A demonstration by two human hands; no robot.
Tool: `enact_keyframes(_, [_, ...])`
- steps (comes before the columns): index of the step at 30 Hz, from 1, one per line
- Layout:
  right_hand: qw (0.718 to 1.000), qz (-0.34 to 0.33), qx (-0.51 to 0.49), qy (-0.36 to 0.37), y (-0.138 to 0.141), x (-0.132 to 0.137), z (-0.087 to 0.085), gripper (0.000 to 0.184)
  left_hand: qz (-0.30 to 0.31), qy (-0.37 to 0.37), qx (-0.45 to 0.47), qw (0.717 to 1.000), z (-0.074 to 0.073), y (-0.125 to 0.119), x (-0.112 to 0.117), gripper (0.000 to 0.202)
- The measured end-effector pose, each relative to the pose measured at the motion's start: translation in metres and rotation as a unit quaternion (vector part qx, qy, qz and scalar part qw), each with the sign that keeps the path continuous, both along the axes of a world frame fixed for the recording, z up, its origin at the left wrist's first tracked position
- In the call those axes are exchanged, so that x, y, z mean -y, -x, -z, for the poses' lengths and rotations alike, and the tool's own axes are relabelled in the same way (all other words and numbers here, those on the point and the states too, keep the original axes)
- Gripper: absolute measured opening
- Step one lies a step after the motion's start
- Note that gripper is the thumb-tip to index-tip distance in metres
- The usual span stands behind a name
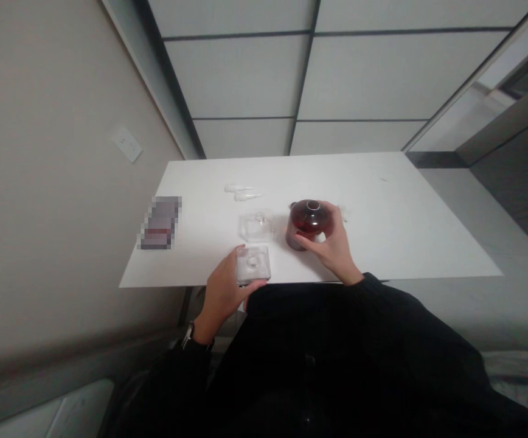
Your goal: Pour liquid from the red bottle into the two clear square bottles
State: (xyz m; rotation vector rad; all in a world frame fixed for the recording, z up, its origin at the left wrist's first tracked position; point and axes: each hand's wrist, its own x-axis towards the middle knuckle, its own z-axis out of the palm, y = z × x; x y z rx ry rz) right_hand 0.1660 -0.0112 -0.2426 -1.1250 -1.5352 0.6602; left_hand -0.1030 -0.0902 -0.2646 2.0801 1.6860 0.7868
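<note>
The dark red bottle [303, 226] is right of centre on my view, near the middle of the white surface [428, 237], its round neck facing up and apparently uncapped. I cannot tell whether its base touches the surface or is slightly lifted. The right hand [338, 246] is curved broadly around its side, thumb in front and fingers behind; I judge that this grip steadies the round body and leaves the mouth free.

The left hand [224, 286] is narrower, holding a clear square bottle [253, 265] between thumb and fingers at the near edge, its round opening towards me. I take that low side grip as a way to leave the opening uncovered.

Just beyond it I see a second clear square container [257, 225], within easy reach, and farther back two clear slender tubes [246, 192] lying side by side. A blurred dark object [160, 222] lies well apart at the left edge.
</note>
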Motion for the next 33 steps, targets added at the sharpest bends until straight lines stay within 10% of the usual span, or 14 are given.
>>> enact_keyframes(8, [0.987,-0.047,0.142,-0.058,-0.027,0.028,-0.031,0.081,0.061,-0.003,0.009,0.998,-0.004,-0.016,-0.019,0.087])
enact_keyframes(18, [0.969,-0.112,0.218,-0.03,-0.027,0.035,-0.03,0.099,0.049,0.041,0.032,0.997,-0.006,-0.023,-0.032,0.084])
enact_keyframes(33, [0.938,-0.133,0.32,0.028,-0.021,0.036,-0.057,0.065,0.071,0.002,-0.027,0.997,-0.003,-0.024,-0.032,0.09])
